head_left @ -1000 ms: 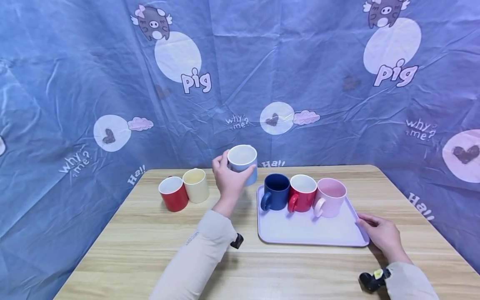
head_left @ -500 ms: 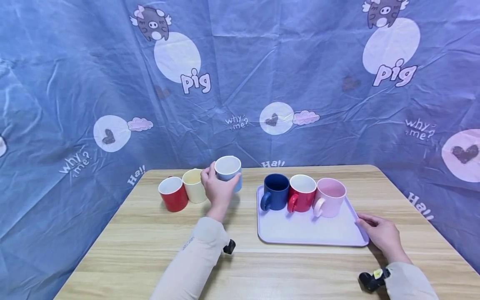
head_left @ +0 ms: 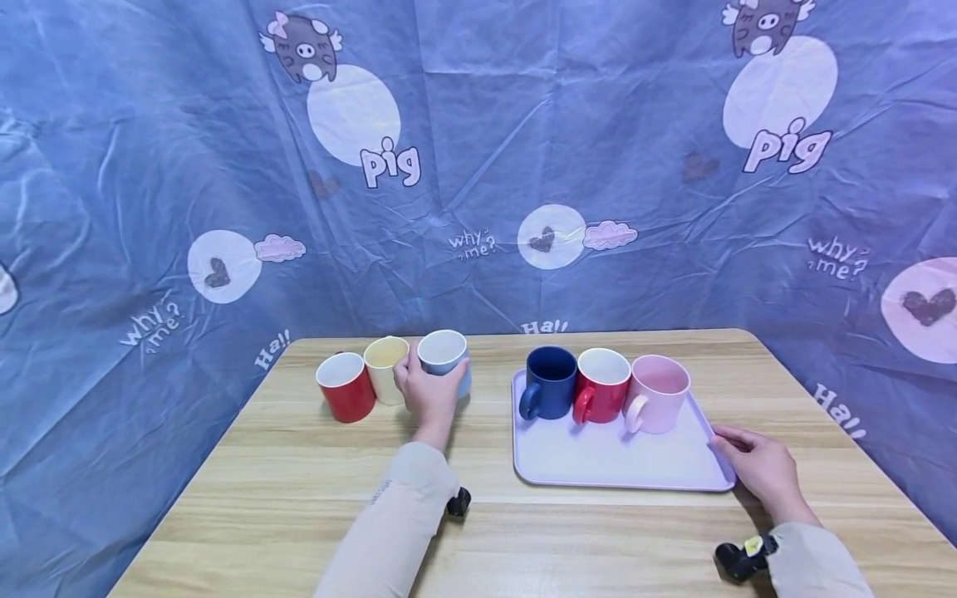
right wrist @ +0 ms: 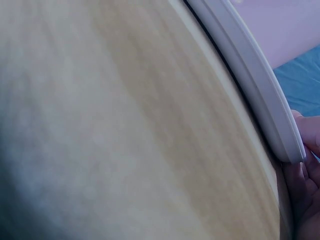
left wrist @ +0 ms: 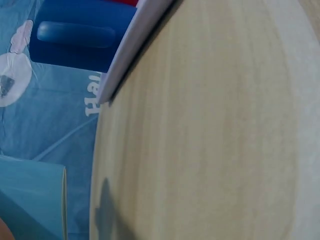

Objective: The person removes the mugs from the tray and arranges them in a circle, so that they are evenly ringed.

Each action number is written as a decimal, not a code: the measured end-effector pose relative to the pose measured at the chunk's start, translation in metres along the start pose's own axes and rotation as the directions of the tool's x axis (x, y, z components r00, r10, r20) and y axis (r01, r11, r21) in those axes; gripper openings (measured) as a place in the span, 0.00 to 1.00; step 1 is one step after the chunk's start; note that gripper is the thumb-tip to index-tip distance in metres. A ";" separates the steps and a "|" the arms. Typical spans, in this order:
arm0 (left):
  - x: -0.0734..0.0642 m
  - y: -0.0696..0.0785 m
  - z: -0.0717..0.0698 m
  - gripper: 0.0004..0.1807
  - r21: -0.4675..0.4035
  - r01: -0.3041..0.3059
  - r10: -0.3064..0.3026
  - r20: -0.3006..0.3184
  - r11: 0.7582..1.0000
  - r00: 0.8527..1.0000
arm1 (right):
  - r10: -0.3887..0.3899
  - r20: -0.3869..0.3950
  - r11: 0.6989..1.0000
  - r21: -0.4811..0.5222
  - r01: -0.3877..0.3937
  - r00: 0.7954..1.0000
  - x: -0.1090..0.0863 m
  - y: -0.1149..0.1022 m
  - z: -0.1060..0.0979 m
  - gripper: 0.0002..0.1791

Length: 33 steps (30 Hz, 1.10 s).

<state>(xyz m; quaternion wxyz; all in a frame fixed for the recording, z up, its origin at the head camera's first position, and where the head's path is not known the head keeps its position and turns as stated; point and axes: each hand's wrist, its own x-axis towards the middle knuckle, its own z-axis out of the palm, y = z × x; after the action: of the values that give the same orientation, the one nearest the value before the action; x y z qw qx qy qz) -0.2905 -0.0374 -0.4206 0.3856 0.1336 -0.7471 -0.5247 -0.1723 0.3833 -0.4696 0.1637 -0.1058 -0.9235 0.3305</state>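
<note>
The counter (head_left: 568, 540) has a pale wood-grain top with lengthwise streaks and rounded far corners. Directly on it, toward the left, stand a red mug (head_left: 348, 394) and a cream mug (head_left: 383, 378), side by side. A lilac tray (head_left: 620, 465) lies flat to the right. The light blue mug (head_left: 446, 359) seems just above the surface, though its base is hard to judge.

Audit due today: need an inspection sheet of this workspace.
Surface: wood-grain table.
Job's things: light blue mug, held above the table (gap in left wrist view); navy mug, red mug and pink mug upright on lilac tray; second red mug and cream mug upright on the table.
Clutter: nothing seen.
Hands: left hand grips light blue mug; right hand pinches lilac tray's edge.
Cables: nothing seen.
Surroundings: blue printed cloth behind and at both sides.
</note>
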 end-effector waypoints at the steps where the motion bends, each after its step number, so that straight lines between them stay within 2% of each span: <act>1: -0.001 -0.002 0.000 0.45 0.003 0.008 -0.008 -0.001 1.000 1.000 | -0.002 -0.001 1.000 0.000 0.002 1.000 0.000 0.000 0.000 0.21; 10: -0.006 -0.011 0.002 0.48 0.050 0.047 -0.046 -0.022 0.998 0.999 | 0.011 0.007 1.000 0.006 -0.011 1.000 0.000 0.000 0.001 0.21; 19: -0.008 -0.018 0.005 0.48 0.078 0.123 -0.119 -0.054 0.989 0.991 | 0.007 0.005 1.000 0.004 -0.007 1.000 0.000 -0.001 0.000 0.21; 28: -0.008 -0.022 0.006 0.48 0.046 0.132 -0.126 -0.108 0.990 0.986 | -0.006 -0.006 1.000 -0.001 0.006 1.000 0.000 0.000 0.001 0.21; 33: -0.007 -0.025 0.007 0.48 0.059 0.132 -0.125 -0.114 0.989 0.986 | -0.003 -0.005 1.000 0.005 0.003 1.000 0.000 0.000 0.001 0.21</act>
<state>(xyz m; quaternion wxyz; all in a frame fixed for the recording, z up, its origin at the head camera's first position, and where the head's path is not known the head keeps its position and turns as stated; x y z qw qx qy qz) -0.2960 -0.0386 -0.4465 0.3867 0.2228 -0.7317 -0.5152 -0.1729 0.3826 -0.4706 0.1666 -0.1050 -0.9224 0.3322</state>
